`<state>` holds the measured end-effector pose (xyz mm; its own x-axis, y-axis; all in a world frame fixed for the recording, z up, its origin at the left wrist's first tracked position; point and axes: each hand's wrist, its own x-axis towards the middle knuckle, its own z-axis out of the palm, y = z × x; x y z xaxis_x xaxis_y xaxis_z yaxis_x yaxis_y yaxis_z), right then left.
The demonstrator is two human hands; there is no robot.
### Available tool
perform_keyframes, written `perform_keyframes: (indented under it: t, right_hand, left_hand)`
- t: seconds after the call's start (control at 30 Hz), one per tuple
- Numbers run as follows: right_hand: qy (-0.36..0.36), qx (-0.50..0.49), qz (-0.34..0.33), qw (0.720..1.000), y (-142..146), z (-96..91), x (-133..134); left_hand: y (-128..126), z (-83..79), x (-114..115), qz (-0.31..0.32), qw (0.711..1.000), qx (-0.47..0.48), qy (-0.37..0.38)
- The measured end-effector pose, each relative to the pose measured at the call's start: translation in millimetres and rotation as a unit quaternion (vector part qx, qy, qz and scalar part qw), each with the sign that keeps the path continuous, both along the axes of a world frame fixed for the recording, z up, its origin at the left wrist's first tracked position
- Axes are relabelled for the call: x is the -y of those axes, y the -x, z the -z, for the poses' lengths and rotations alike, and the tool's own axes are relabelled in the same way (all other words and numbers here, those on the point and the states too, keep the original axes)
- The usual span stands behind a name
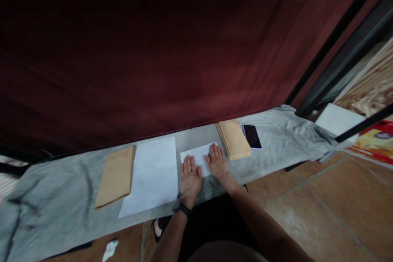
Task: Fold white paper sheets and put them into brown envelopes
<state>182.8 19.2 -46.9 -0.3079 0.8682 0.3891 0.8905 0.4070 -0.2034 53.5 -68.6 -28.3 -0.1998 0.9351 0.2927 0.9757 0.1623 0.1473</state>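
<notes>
A small white sheet of paper [198, 153], perhaps folded, lies on the grey cloth under both my hands. My left hand [190, 178] rests flat on its left part, fingers stretched out and a dark band on the wrist. Flat on its right part is my right hand [217, 163], fingers straight and thumb pointing left. To the left lies a larger white sheet [153, 176], partly beside a stack of brown envelopes [115, 176]. Another stack of brown envelopes [236, 139] sits just right of my right hand.
A phone [252, 136] lies right of the right-hand envelopes. The grey cloth [276, 143] covers a long, narrow surface against a dark red curtain [172, 57]. A crumpled white tissue [109, 249] is on the tiled floor. Dark metal bars [331, 45] stand at the right.
</notes>
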Motion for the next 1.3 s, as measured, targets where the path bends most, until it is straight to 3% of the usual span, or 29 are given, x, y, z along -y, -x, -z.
perform_keyframes:
  t: [0.17, 0.4, 0.67, 0.83, 1.07, 1.17, 1.3]
  right_hand:
    - [-0.01, -0.019, 0.044, 0.999, -3.3, 3.0, 7.3]
    - [-0.015, -0.022, 0.048, 0.998, -16.0, 1.9, 30.0]
    - [0.026, 0.004, -0.064, 0.998, -33.7, -11.9, 57.3]
    - [0.04, 0.015, -0.07, 0.997, -37.2, -14.6, 60.4]
    - [0.021, 0.037, -0.097, 0.994, -40.0, -8.2, 61.0]
    - [0.03, 0.041, -0.089, 0.995, -39.7, -7.6, 60.5]
    - [0.038, 0.019, -0.073, 0.996, -38.1, -9.2, 59.9]
  left_hand:
    - [-0.8, 1.1, -0.1, -0.012, 1.0, 0.007, -0.004]
    - [-2.5, 1.0, -1.2, -0.02, 1.0, 0.002, -0.014]
    - [-2.2, -4.3, -0.9, -0.018, 1.0, 0.002, -0.001]
    - [-6.8, -10.2, -0.2, -0.02, 1.0, 0.006, 0.017]
    - [-52.1, -11.3, -0.8, 0.153, 0.986, 0.039, 0.052]
    - [-52.2, -8.9, -3.2, 0.133, 0.989, 0.038, 0.056]
    - [-26.4, -6.9, -5.9, 0.069, 0.996, 0.031, 0.055]
